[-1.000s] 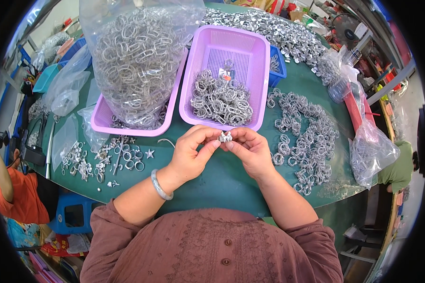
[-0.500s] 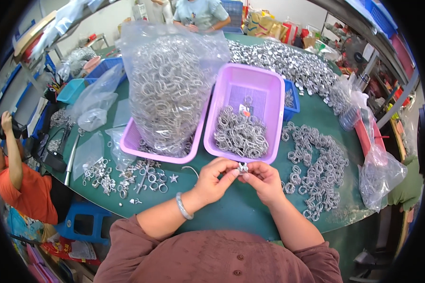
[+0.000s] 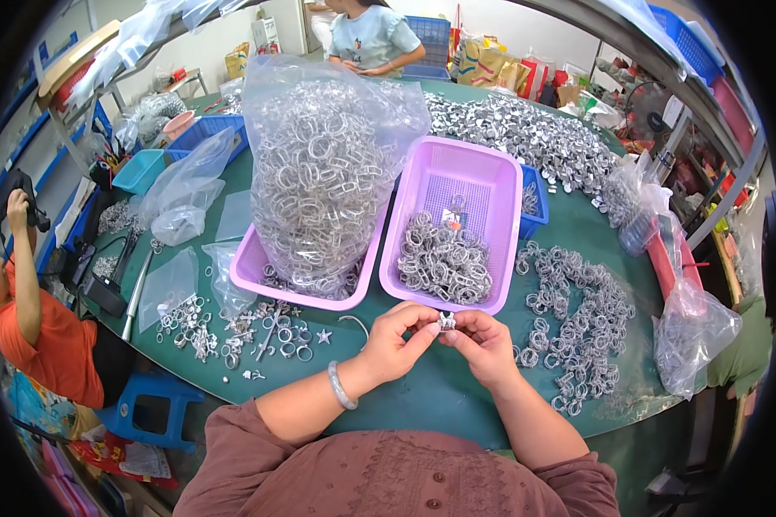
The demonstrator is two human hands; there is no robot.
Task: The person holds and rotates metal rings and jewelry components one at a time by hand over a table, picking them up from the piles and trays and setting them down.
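Observation:
Between my two hands is a small silver ring [image 3: 446, 321], its top showing above my fingertips. My left hand [image 3: 397, 343] pinches it from one side, thumb against index finger. From the other side my right hand [image 3: 485, 343] grips it the same way. A pale bangle sits on my left wrist. Just beyond my hands stands a purple basket [image 3: 510, 250] with a heap of silver rings [image 3: 444, 263] at its near end. Many more rings [image 3: 578, 319] lie in a spread on the green table [image 3: 388, 409] to the right.
A big clear bag of rings [image 3: 315, 181] rises from a second purple basket [image 3: 243, 258] at left. Loose rings and charms [image 3: 190, 327] lie beside a tapered metal rod [image 3: 136, 297]. Silver pieces [image 3: 526, 129] cover the far side. Other people are around the table.
The view has tilted up a little, so the scene sits lower in the picture. Both hands still hold the ring, which looks slightly turned. The person at the far side has shifted posture.

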